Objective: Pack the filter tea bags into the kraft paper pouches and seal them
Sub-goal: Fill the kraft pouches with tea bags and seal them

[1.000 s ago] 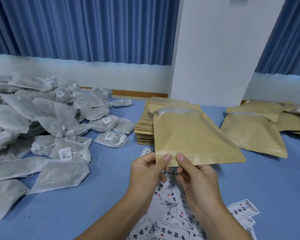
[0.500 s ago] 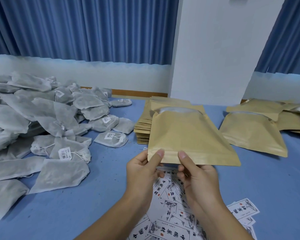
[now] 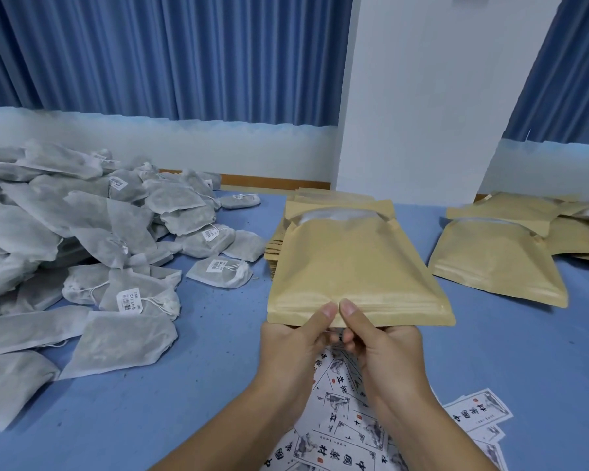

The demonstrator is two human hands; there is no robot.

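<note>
A kraft paper pouch (image 3: 351, 266) with a clear window near its far end is held flat over the blue table (image 3: 184, 385). My left hand (image 3: 295, 341) and my right hand (image 3: 378, 341) pinch its near edge at the middle, thumbs on top and side by side. A large heap of grey filter tea bags (image 3: 82, 239) with white tags lies to the left. A stack of flat empty pouches (image 3: 279, 246) sits just behind the held pouch, mostly hidden by it.
Filled kraft pouches (image 3: 497, 263) lie at the right. Printed label sheets (image 3: 347, 430) are spread under my wrists at the near edge. A white pillar (image 3: 422, 96) and blue curtains stand behind the table.
The pouch has shifted left and lowered slightly. My two thumbs have come together at the middle of its near edge.
</note>
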